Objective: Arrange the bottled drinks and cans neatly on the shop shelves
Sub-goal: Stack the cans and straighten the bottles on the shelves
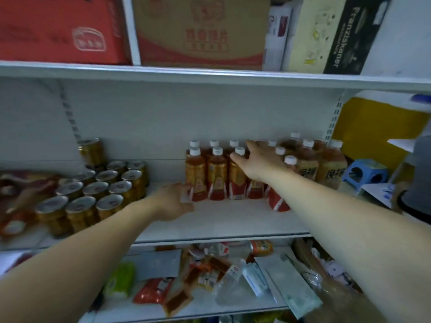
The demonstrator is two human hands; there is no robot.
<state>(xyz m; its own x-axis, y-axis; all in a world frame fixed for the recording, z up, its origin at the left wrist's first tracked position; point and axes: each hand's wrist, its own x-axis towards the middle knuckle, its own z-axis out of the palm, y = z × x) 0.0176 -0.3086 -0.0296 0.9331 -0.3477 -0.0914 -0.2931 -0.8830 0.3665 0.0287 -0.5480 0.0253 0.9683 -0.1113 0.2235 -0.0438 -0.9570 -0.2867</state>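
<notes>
Squaring up the bottles (218, 173) on the middle shelf (224, 220), head view only. Left hand (173, 201) sits low at the base of the end bottle (195, 176), fingers curled against its red label; whether it truly grips or just presses, I cannot tell. Right hand (258, 162) reaches higher and deeper, fingers spread and unclenched over the caps of the front row, holding nothing, with its palm resting on or just above the bottle tops.

Bottles stand in two short rows between the two hands. One bottle (281, 185) just right of the right wrist leans forward out of line. Taller bottles (310, 164) stand further right of that hand. Cans (93, 194) are blocked in rows well left of the left hand, one can (91, 151) stacked on top at the back.

Judgement: the step is pushing the block together. To do it well, press low with the left so nothing tips, steady the caps lightly with the right, then stand the leaning bottle upright and slide it into the front row. Pushing high could topple the row.
</notes>
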